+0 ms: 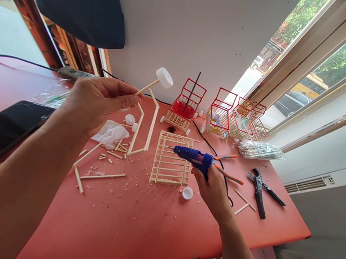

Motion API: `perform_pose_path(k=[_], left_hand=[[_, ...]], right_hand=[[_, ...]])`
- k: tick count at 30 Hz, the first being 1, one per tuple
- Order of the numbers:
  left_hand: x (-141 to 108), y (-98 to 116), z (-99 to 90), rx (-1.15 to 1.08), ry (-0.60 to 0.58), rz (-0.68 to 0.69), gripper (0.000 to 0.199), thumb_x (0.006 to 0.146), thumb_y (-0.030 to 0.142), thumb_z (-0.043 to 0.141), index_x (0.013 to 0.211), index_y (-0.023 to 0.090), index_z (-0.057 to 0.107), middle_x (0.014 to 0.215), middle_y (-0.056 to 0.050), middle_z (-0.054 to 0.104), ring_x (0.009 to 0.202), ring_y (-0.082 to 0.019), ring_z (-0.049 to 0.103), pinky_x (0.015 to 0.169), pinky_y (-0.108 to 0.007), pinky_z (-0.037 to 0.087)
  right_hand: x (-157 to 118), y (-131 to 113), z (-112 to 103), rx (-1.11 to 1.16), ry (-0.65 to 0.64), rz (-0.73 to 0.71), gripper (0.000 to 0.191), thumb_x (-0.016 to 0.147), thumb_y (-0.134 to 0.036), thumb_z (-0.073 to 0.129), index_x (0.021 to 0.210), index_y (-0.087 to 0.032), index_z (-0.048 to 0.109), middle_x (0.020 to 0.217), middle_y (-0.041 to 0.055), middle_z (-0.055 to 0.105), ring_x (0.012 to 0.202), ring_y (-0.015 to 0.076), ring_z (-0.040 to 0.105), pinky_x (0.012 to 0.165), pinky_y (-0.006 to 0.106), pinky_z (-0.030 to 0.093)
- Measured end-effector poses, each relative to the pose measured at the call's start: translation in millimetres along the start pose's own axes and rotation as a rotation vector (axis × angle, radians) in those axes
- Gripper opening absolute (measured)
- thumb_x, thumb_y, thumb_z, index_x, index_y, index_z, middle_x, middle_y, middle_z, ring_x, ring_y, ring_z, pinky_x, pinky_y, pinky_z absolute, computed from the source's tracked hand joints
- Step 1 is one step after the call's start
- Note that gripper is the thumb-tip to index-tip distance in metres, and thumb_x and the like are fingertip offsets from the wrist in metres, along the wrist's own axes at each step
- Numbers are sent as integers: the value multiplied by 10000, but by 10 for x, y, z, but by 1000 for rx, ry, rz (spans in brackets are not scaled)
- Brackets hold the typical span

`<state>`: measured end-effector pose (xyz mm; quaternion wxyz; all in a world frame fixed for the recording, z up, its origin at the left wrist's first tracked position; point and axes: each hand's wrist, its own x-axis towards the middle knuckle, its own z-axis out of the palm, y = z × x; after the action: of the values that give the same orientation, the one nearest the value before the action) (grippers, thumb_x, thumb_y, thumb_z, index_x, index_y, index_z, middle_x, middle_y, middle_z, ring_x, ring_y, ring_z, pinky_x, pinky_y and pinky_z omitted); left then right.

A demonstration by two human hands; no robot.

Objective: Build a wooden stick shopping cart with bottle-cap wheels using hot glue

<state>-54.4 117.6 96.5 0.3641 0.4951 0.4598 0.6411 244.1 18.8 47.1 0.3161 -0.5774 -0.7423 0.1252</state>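
Observation:
Pinched in the fingers of my left hand (104, 99) is a thin wooden stick (147, 87), raised above the table, with a white bottle cap (164, 78) on its far end. My right hand (214, 190) grips a blue hot glue gun (193, 155), its nozzle pointing left over a wooden stick frame (171, 165) that lies flat. Just below the frame sits another white cap (187, 193). Behind my left hand lies a bent frame of joined sticks (151, 128).
Small carts of sticks with red rims (186, 103) stand along the wall. Black cutters (261, 189) and orange-handled pliers (228, 175) lie at right. A tablet-like black device (2, 130) is at left. Stick offcuts (100, 177) litter the red table (101, 233).

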Motion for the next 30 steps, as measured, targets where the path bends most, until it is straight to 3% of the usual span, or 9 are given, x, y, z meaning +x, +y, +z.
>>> perform_pose_path(k=[13,30], left_hand=[[11,44,-6,-21,40,-29,227,534,190,827,759,203,801,685,22,728,594,-69,577,598,-204,490],[2,47,-46,-32,43,2,253,557,185,840,808,185,810,735,-2,741,631,-77,609,662,-225,529]], right_hand=[[-16,12,-1,24,17,-2,190,979,-378,527,917,-217,606,816,65,690,744,232,635,653,318,477],[-41,19,23,-1,51,5,225,994,-441,511,936,-243,600,791,63,674,722,250,629,637,355,488]])
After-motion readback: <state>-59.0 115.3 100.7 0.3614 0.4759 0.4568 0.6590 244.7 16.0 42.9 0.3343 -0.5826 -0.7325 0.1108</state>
